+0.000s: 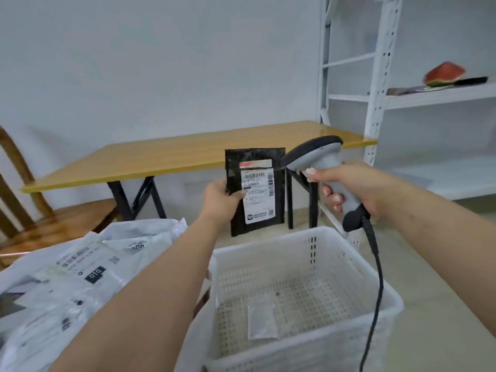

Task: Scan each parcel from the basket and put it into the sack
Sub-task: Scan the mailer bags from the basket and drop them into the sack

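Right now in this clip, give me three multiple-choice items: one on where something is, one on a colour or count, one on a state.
1. Where does the small grey pouch lie?
A. on the wooden table
B. on the floor of the white basket
C. on the shelf

2. What colour is the parcel in the left hand?
A. black
B. white
C. yellow

3. What is the right hand doing?
A. hanging idle
B. resting flat on the basket rim
C. gripping the barcode scanner

Key: 1 B, the pouch sits on the perforated basket bottom. 2 A, a black bag bearing a white label. 3 C, fingers wrap the scanner's handle, its head beside the label.
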Demonstrator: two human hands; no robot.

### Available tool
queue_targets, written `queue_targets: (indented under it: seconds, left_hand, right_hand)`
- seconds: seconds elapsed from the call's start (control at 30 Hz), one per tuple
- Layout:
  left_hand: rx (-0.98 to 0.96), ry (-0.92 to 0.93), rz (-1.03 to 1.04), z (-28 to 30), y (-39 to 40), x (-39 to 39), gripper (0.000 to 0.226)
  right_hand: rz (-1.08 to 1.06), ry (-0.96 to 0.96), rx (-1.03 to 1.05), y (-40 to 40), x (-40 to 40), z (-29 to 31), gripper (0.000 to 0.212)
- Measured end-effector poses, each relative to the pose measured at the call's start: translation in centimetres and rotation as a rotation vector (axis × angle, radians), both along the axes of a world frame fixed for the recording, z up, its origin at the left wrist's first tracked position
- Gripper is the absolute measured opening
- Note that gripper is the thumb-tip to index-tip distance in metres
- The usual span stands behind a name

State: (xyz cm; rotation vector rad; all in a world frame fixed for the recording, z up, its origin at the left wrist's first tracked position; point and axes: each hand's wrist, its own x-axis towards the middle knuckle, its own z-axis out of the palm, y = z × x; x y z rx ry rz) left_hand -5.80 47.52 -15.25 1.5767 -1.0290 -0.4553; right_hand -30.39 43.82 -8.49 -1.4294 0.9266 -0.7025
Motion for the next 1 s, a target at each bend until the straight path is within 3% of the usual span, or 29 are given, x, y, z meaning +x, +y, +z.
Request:
queue_targets:
  seconds: [0.07,0.13,0.23,1.0]
  left_hand:
    - [-0.071,0.168,0.022,0.9,1.0,-0.5,0.013]
    - [-0.1,0.34,0.017,1.7,1.6,-0.7,0.013]
    - [-0.136,0.451,0.021,2.9,2.3,-0.8,0.013]
    - [-0.148,0.437,0.098,3.9,6.1,1.3,0.014]
  right_hand:
    - [0.018,-0.007,-0.037,1.1,-0.3,1.1,0.032]
    - [0.053,-0.01,-0.075,2.1,-0.6,2.1,0.036]
    - [0.089,-0.016,-0.114,3.6,-0.6,3.3,0.038]
    - [0.16,-0.015,-0.265,8.0,1.5,6.0,0.027]
